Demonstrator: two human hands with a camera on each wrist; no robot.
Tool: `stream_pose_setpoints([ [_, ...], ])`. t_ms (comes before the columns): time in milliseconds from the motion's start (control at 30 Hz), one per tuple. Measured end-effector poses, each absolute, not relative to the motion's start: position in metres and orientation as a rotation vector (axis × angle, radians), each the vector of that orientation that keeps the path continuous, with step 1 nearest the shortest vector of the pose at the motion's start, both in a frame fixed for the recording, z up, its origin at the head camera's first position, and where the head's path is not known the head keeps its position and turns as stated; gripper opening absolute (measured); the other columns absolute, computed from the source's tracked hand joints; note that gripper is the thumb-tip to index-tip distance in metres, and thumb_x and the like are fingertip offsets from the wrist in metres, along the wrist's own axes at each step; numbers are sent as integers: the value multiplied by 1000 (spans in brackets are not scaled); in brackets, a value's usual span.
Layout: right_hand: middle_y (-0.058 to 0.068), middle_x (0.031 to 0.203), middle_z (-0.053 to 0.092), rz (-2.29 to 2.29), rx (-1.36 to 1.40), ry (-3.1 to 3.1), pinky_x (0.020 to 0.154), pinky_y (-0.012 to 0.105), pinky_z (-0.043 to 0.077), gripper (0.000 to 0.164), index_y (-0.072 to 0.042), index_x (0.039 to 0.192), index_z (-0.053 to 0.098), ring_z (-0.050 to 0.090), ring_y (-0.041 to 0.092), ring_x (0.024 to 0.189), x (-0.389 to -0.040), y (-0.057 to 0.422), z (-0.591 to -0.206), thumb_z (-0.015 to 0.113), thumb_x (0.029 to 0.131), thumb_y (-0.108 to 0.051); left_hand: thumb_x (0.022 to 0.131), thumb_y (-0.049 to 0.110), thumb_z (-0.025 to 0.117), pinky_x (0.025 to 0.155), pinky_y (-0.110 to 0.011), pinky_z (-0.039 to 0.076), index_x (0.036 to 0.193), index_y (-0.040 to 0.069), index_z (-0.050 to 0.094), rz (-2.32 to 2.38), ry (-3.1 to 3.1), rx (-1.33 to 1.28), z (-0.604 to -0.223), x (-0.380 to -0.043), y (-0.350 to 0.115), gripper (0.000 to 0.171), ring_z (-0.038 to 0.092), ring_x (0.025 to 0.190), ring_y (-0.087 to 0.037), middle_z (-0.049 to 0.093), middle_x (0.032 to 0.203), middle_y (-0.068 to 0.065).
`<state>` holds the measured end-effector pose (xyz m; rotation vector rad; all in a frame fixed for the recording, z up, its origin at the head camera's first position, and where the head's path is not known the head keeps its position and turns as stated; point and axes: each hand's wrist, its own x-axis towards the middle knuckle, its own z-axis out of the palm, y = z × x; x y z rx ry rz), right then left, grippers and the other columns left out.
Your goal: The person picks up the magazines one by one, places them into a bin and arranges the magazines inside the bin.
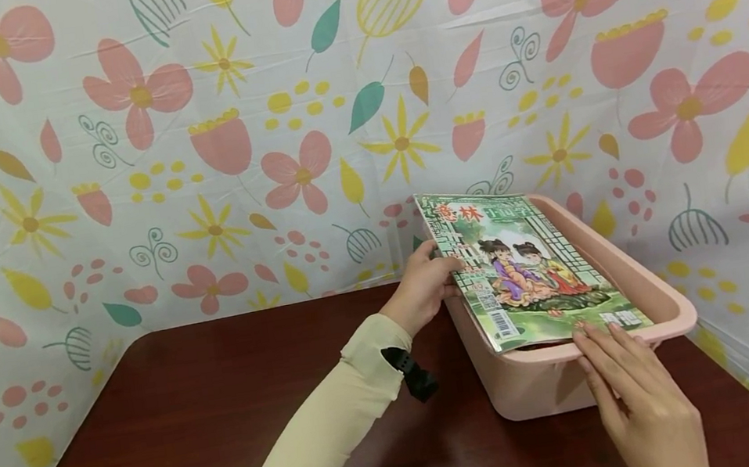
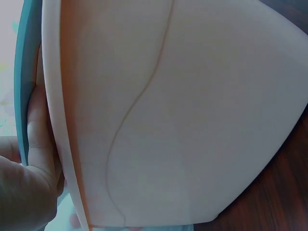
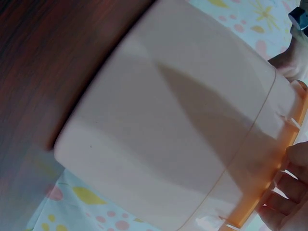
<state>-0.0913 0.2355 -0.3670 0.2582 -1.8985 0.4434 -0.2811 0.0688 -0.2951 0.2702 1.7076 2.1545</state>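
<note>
A magazine [image 1: 529, 276] with a green illustrated cover and red Chinese characters lies across the open top of a pink plastic bin [image 1: 544, 389]. My left hand [image 1: 420, 283] grips the magazine's left edge, thumb on the cover and the other fingers beneath. The left wrist view shows those fingers [image 2: 39, 130] between the magazine [image 2: 21, 96] and the bin's rim [image 2: 53, 96]. At the near end, my right hand [image 1: 641, 396] rests with extended fingers on the magazine's lower edge and the rim. The bin's inside is mostly hidden under the magazine.
The bin stands on a dark reddish-brown table [image 1: 228, 418], towards its right side. A floral-patterned curtain [image 1: 295, 118] hangs behind and beside the table. A black strap [image 1: 410, 371] is on my left wrist, over a cream sleeve [image 1: 323, 437].
</note>
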Motion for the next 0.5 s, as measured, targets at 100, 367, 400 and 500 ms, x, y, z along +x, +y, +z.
stream_pose_setpoints([
  [100, 5, 123, 65, 445, 256, -1893, 111, 29, 30, 46, -7, 118, 70, 45, 8, 130, -92, 235, -367, 46, 101, -42, 91, -3, 57, 54, -31, 47, 151, 13, 29, 2142, 1717, 261, -292, -280, 74, 67, 57, 71, -18, 58, 114, -10],
  [367, 8, 121, 66, 450, 246, -1900, 111, 29, 30, 45, -7, 118, 70, 45, 7, 130, -92, 237, -369, 47, 101, -41, 93, -3, 56, 53, -31, 50, 149, 12, 32, 2091, 1746, 269, -288, -280, 82, 63, 63, 77, -21, 61, 113, -10],
  [400, 9, 121, 66, 451, 246, -1900, 111, 29, 30, 45, -7, 118, 70, 45, 7, 130, -93, 237, -369, 47, 101, -41, 93, -2, 56, 54, -31, 50, 148, 11, 32, 2084, 1748, 277, -287, -280, 83, 62, 63, 79, -21, 61, 115, -11],
  [500, 9, 120, 66, 455, 251, -1899, 111, 29, 31, 45, -6, 118, 70, 45, 7, 130, -93, 237, -369, 47, 101, -40, 96, 2, 56, 59, -32, 53, 149, 10, 31, 2065, 1758, 278, -287, -279, 84, 60, 65, 88, -23, 57, 123, -13],
])
